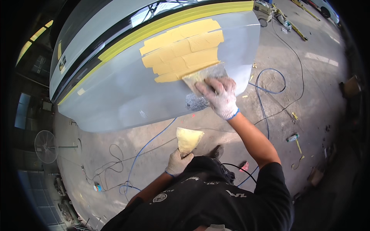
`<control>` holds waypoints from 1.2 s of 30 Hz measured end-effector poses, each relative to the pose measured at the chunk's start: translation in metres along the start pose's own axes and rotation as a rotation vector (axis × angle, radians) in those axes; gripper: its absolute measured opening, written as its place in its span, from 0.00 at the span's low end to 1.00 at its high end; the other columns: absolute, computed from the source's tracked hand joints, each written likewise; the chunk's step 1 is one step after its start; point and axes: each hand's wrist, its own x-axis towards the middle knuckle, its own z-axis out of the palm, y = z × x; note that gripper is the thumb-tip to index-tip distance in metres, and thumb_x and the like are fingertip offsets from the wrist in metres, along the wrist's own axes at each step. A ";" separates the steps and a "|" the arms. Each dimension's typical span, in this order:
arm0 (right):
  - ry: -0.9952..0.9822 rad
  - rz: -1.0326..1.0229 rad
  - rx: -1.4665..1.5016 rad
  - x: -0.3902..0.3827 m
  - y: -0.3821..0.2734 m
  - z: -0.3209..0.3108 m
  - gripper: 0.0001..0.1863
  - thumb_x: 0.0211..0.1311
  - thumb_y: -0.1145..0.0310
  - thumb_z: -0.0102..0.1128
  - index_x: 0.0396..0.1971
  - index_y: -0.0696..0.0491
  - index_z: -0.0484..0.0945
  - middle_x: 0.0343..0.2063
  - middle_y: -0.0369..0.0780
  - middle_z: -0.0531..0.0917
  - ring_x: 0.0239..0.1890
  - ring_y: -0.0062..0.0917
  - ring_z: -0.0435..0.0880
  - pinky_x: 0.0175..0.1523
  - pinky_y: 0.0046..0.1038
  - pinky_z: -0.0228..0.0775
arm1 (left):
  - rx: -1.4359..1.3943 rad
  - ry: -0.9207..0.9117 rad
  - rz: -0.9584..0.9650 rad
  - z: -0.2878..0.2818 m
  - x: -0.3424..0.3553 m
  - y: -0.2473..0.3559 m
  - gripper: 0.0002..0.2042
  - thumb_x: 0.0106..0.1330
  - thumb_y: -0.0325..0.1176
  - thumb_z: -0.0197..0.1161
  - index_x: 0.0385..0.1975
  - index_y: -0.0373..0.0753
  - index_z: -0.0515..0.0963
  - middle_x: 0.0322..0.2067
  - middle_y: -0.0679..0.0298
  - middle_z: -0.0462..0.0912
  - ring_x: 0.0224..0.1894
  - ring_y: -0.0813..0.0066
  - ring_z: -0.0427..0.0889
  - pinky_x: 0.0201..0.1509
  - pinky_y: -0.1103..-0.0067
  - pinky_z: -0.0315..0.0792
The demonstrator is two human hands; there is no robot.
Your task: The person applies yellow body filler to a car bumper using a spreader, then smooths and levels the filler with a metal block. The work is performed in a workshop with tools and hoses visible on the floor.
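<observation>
My right hand point(222, 96), in a white knit glove with a blue cuff, grips a wide flat spreader point(206, 75). The spreader's far edge lies against the lower edge of a yellow filler patch point(185, 54) on a grey car door panel point(123, 92). Overlapping strokes show in the patch. A rough dark bare spot point(195, 102) is on the panel beside that hand. Lower down and away from the panel, my gloved left hand point(178, 162) holds a second spreader point(189, 139), its broad face coated in pale yellow filler.
Yellow masking tape point(173, 21) runs along the panel's top edge. A blue hose point(266, 111) and dark cables point(111, 165) lie across the concrete floor. A round fan point(46, 146) stands at the left. A small can point(97, 188) and a bottle point(293, 138) are on the floor.
</observation>
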 end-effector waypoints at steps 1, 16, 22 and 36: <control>0.013 0.027 -0.017 0.005 0.006 -0.003 0.26 0.49 0.67 0.64 0.53 0.34 0.84 0.49 0.31 0.76 0.51 0.32 0.75 0.61 0.44 0.67 | -0.003 0.004 0.006 0.000 0.002 0.006 0.14 0.66 0.33 0.69 0.47 0.33 0.81 0.37 0.62 0.89 0.39 0.78 0.85 0.45 0.75 0.78; 0.124 0.839 1.280 0.008 -0.063 -0.133 0.14 0.65 0.80 0.59 0.50 0.63 0.82 0.47 0.43 0.82 0.49 0.27 0.80 0.55 0.26 0.71 | -0.272 -0.113 0.075 -0.018 0.053 0.100 0.14 0.61 0.28 0.77 0.43 0.35 0.82 0.32 0.68 0.86 0.34 0.83 0.81 0.40 0.81 0.77; -0.344 0.651 0.683 0.011 -0.080 -0.143 0.15 0.67 0.81 0.56 0.51 0.58 0.84 0.45 0.47 0.84 0.46 0.38 0.84 0.52 0.33 0.76 | -0.103 -0.179 0.204 -0.038 0.064 0.093 0.16 0.58 0.31 0.78 0.44 0.33 0.84 0.37 0.62 0.91 0.39 0.79 0.87 0.44 0.77 0.79; 0.043 1.648 0.570 -0.071 -0.264 -0.130 0.14 0.66 0.78 0.59 0.51 0.61 0.82 0.41 0.39 0.84 0.44 0.26 0.83 0.52 0.26 0.75 | 0.076 -0.981 0.057 -0.113 0.095 0.014 0.22 0.57 0.36 0.79 0.48 0.34 0.82 0.39 0.61 0.90 0.40 0.74 0.87 0.48 0.75 0.80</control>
